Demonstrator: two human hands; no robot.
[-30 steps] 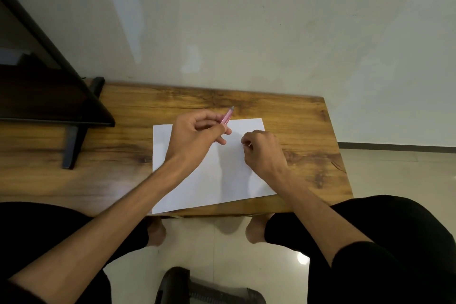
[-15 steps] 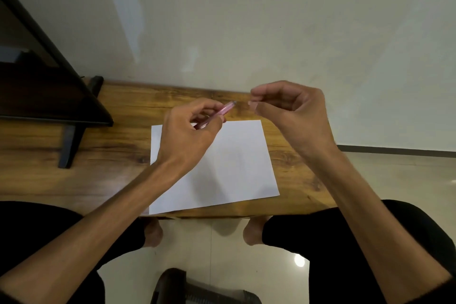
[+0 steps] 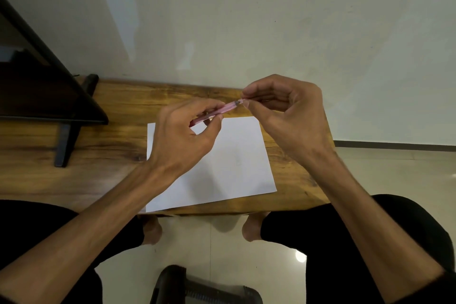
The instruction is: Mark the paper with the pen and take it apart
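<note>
1. The left hand (image 3: 181, 139) grips a pink pen (image 3: 218, 112), fingers curled round its barrel, holding it in the air above the far edge of the white paper (image 3: 237, 165).
2. The right hand (image 3: 287, 116) pinches the pen's far tip between thumb and forefinger — its other fingers are curled in loosely, above the paper's far right corner.
3. The pen slants up from left to right and touches nothing but the two hands.
4. The paper lies flat on the wooden table (image 3: 118, 155), its near edge at the table's front edge.
5. A dark stand (image 3: 65, 140) sits on the table left of the paper — well apart from it.
</note>
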